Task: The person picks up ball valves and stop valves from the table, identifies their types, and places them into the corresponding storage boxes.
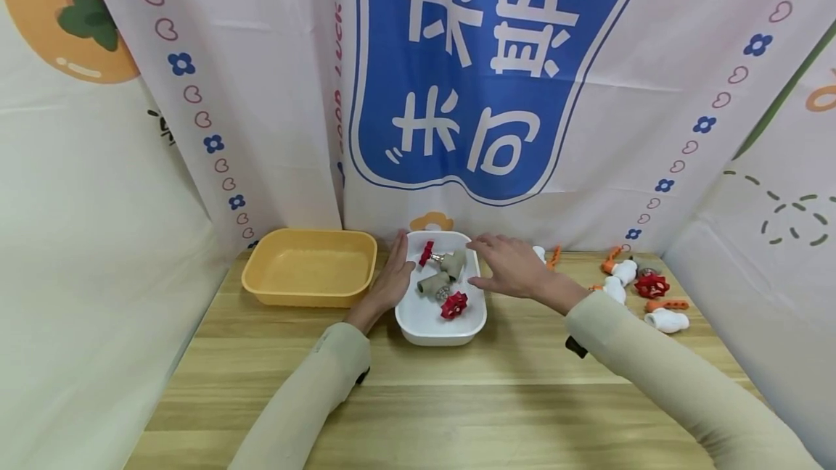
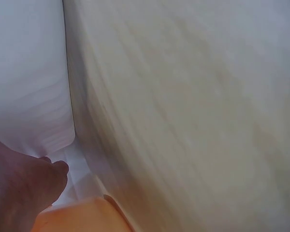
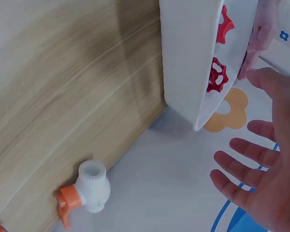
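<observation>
A white basin (image 1: 436,338) stands near the back wall. Inside it lie two grey-green valves, one with its red handwheel (image 1: 453,305) toward the front, the other with its red handwheel (image 1: 426,253) toward the back left. My left hand (image 1: 389,275) lies along the basin's left side, fingers straight; in the left wrist view only part of that hand (image 2: 26,186) shows beside the basin wall. Over the basin's right rim hovers my right hand (image 1: 512,265), holding nothing. The right wrist view shows its fingers (image 3: 241,186) spread and apart from the basin.
Left of the basin is a yellow basin (image 1: 257,287). On the table's right lie several white valves with orange handles, such as a white valve (image 1: 666,320), plus a valve with a red handwheel (image 1: 652,286). A printed cloth (image 1: 281,93) hangs behind the table.
</observation>
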`<state>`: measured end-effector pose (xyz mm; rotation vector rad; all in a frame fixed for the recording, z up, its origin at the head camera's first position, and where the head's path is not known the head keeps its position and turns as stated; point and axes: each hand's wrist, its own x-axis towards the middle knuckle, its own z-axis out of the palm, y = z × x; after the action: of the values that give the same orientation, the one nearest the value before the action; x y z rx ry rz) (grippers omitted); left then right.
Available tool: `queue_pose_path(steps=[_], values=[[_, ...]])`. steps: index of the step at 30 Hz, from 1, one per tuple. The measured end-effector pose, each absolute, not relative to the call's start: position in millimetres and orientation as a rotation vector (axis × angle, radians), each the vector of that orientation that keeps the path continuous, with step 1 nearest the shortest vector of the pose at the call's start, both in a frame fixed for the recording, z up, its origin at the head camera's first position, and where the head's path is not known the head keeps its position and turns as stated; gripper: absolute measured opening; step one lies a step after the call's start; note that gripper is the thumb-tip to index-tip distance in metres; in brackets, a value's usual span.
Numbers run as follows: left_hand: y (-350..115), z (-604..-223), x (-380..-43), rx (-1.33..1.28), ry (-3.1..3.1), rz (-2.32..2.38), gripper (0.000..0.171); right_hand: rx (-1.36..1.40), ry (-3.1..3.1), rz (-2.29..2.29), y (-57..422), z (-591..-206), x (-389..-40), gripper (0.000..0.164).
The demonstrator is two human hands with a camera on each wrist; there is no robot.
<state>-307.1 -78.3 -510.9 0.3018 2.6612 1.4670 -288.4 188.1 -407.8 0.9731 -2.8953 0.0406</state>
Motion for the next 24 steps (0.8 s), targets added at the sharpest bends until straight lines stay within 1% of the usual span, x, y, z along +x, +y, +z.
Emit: queue_pose_path(steps=[12,24], values=[[-77.9,-510.1,-306.7,0.282,2.661,1.454,0.069,0.943,-2.871,0.007,223.5,-403.6,-293.8,0.07],[-77.5,-510.3,-305.5,0.285,2.671,1.45,0.069,0.846,-2.898,-0.026,259.7,-396.2,-300.8,0.071]])
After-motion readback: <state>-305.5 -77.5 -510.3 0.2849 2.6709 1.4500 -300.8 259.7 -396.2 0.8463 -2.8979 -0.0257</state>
